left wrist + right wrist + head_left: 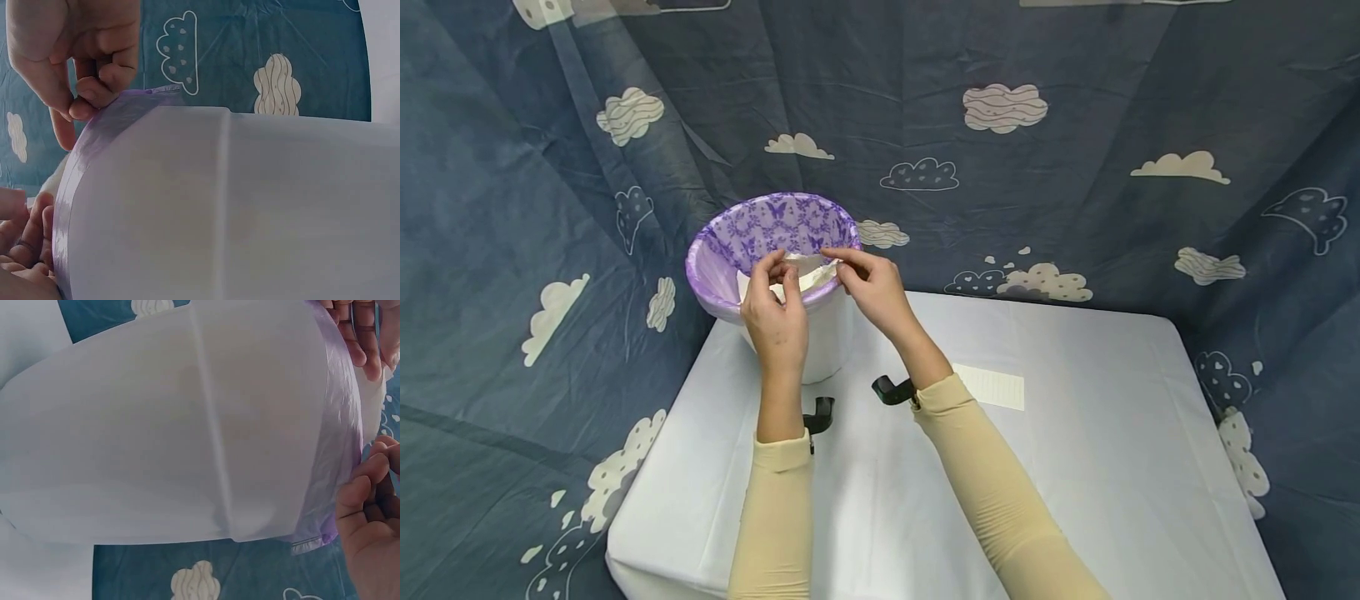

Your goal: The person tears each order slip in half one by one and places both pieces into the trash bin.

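Note:
A white bin (823,342) stands at the left of the table, lined with a purple butterfly-patterned bag (760,229) folded over its rim. Over the near side of its opening, my left hand (775,321) and right hand (876,296) pinch a crumpled cream-white sheet (814,278), perhaps tissue or cloth. Part of that sheet hangs inside the bin, and fingers hide some of it. From the right wrist, the pale sheet (373,403) shows beyond the rim between both hands. The left wrist view has the right hand (78,56) beside the bag's folded edge.
A pale lined strip of paper (992,387) lies on the white-covered table (1097,442), right of the bin. Dark cloud-print curtain (925,108) hangs behind and at both sides. Black wrist mounts (891,390) stick out from both sleeves.

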The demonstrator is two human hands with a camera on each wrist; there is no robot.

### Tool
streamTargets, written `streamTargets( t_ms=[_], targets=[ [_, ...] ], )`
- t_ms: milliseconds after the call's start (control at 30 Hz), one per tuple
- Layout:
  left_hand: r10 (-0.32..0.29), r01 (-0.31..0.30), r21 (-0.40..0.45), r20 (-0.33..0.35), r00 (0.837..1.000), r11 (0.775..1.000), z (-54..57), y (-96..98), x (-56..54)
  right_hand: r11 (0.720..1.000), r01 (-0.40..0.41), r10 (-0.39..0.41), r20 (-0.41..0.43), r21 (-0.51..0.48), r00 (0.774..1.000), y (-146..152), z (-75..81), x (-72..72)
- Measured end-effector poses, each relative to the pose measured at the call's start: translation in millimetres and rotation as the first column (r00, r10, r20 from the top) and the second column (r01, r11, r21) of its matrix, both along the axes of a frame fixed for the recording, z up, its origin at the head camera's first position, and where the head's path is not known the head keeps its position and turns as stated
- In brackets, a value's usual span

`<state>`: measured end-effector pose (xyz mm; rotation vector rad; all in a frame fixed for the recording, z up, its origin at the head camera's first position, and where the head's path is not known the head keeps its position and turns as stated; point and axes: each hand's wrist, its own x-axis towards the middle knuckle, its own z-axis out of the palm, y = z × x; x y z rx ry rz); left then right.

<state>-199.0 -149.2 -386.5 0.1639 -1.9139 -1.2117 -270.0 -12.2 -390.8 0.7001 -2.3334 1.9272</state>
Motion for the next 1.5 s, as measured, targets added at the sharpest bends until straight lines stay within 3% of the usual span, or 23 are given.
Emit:
streamTargets(
  t_ms=[533, 967, 1200, 1500],
  targets=[
    [-0.041, 0.041, -0.011, -0.016, 0.999, 0.999, -0.8, 9.2, 0.8, 0.998, 0.026, -0.024, 0.019, -0.066, 1.0, 17.0, -3.3, 7.6],
    [-0.098, 0.098, -0.007, -0.066, 0.993, 0.995, -2.3, 27.5, 2.3, 0.99, 0.051, -0.042, 0.07, -0.13, 0.997, 42.7, -20.0, 14.6],
    [-0.187, 0.184, -0.046, -0.073, 0.98, 0.982, -12.4, 50.3, 2.2, 0.977, 0.117, -0.095, 0.128, -0.178, 0.987, 60.5, -36.2, 22.6],
    [-0.3, 0.3, -0.037, -0.002, 0.954, 0.953, -40.2, 83.9, 1.5, 0.962, 0.208, -0.171, 0.202, -0.178, 0.964, 91.9, -67.6, 40.5]
  ],
)
